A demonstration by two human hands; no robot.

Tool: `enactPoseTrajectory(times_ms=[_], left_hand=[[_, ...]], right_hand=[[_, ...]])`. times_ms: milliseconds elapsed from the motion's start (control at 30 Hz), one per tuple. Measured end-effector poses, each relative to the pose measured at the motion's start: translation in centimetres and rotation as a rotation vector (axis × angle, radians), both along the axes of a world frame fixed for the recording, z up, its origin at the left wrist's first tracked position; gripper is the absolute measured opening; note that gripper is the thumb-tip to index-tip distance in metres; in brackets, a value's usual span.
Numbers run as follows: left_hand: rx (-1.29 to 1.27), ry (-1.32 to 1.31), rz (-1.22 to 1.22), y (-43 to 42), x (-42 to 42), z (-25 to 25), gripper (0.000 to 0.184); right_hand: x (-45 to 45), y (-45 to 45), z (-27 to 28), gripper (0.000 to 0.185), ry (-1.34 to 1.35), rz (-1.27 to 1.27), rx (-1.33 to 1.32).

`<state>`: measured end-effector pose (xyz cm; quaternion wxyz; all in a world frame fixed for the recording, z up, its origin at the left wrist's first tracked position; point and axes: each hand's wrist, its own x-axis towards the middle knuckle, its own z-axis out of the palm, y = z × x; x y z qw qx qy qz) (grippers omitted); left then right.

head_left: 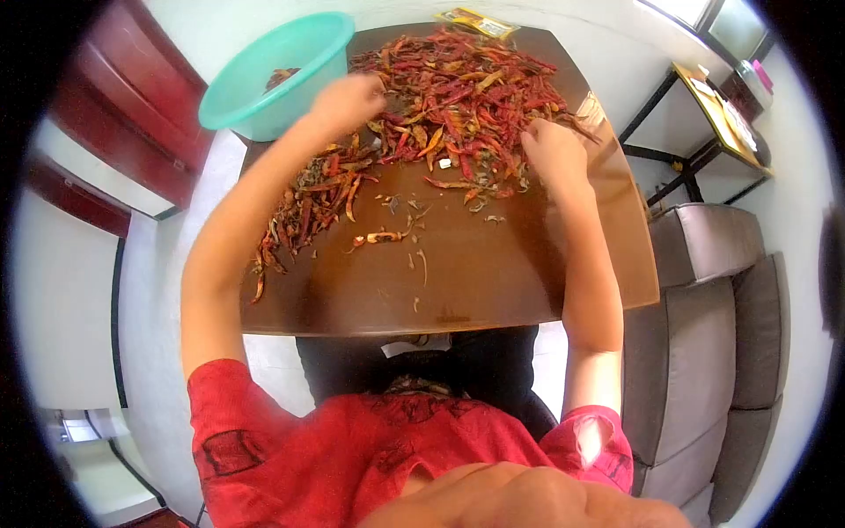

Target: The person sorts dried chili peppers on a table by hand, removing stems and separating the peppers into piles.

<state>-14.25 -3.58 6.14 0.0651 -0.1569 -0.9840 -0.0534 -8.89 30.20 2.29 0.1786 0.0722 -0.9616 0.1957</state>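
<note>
A large heap of dried red chilies (471, 92) covers the far half of the brown table (493, 273). My left hand (349, 101) is over the heap's left side, beside the teal plastic basin (264, 84). Its fingers are curled together, and whatever is between them is hidden. At the heap's right edge, my right hand (558, 151) has bent fingers among the chilies; a dark dried chili (585, 130) juts out beside it. I cannot see what that hand grips. A smaller strip of chilies (315, 198) lies below my left forearm.
Some dried chilies (280, 79) sit inside the basin. A yellow packet (476, 22) lies at the far table edge. Loose bits and a single chili (378, 238) are scattered nearer me. A grey sofa (682, 370) and a small side table (717, 114) stand at right.
</note>
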Motion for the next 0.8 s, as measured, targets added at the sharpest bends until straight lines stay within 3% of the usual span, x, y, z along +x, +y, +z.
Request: enactPoseTrajectory(times_ms=[33,200,300,533,633,700,800], left_hand=[[-0.151,-0.155,0.042,1.7,0.8,-0.7,0.051],[-0.138,-0.158,0.045,6.5,2.7,-5.2,0.072],[-0.098,-0.108,-0.044,10.1,6.1,-4.2,0.064],[0.064,-0.021,-0.192,11.6,9.5,-4.8,0.038],[0.111,-0.037,-0.161,9.7,9.5,-4.2,0.038],[0.092,-0.065,-0.092,8.7,10.6,-3.5,0.041],[0.102,0.198,-0.25,9.0,15.2,-2.4,0.046]], right_hand=[[-0.3,0.5,-0.3,0.026,-0.047,-0.044,0.06],[-1.3,1.6,-1.7,0.03,-0.135,-0.076,0.104],[-1.5,1.4,-2.2,0.036,-0.204,-0.008,0.126],[-2.7,1.4,-3.2,0.04,-0.058,0.176,-0.091],[-2.2,1.1,-2.5,0.036,0.001,0.243,-0.178],[-1.9,1.2,-1.6,0.033,-0.032,0.152,-0.123],[-1.9,1.8,-1.1,0.029,0.059,0.041,-0.06]])
